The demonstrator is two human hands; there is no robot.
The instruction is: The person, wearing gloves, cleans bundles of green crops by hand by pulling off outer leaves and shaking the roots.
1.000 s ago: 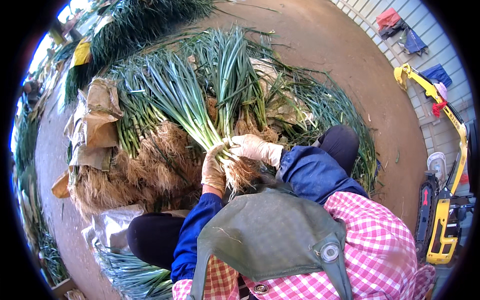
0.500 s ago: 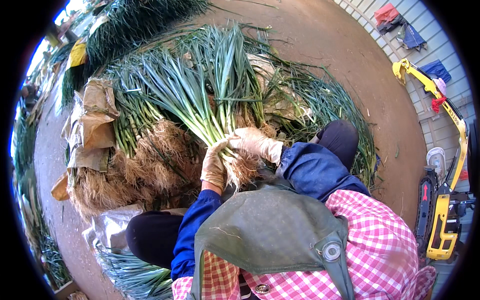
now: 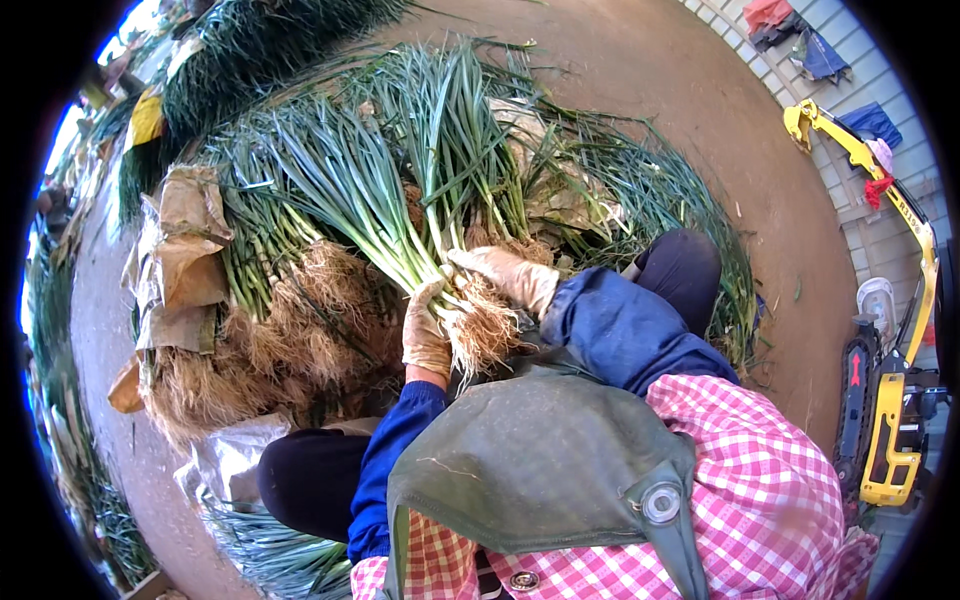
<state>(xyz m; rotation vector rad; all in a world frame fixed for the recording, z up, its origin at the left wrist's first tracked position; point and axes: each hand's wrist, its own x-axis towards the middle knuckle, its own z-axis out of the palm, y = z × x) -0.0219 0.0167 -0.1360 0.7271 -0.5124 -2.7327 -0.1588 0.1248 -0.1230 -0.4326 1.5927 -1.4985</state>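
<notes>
A bunch of green onions [image 3: 395,250] lies slantwise in front of me, its leaves pointing away and its pale, hairy roots [image 3: 483,325] toward my lap. My left hand [image 3: 427,330], in a tan work glove, is closed round the white stem ends from the left side. From the right, my right hand [image 3: 512,276], gloved too, grips the stems just above the roots. Its fingertips are partly hidden among the stalks. More green onions [image 3: 265,255] with brown roots are heaped to the left of the bunch.
Loose green leaves [image 3: 680,205] spread out on the right. Tan sacking [image 3: 190,240] stands at the left of the heap, and silvery plastic [image 3: 235,455] lies by my left knee. A tall green stack [image 3: 270,50] rises far left. At the right edge stands a yellow digger [image 3: 890,440].
My right hand has shifted slightly left and its fingers have moved up along the stems. The roots are a little more spread out. My left hand stays nearly in place.
</notes>
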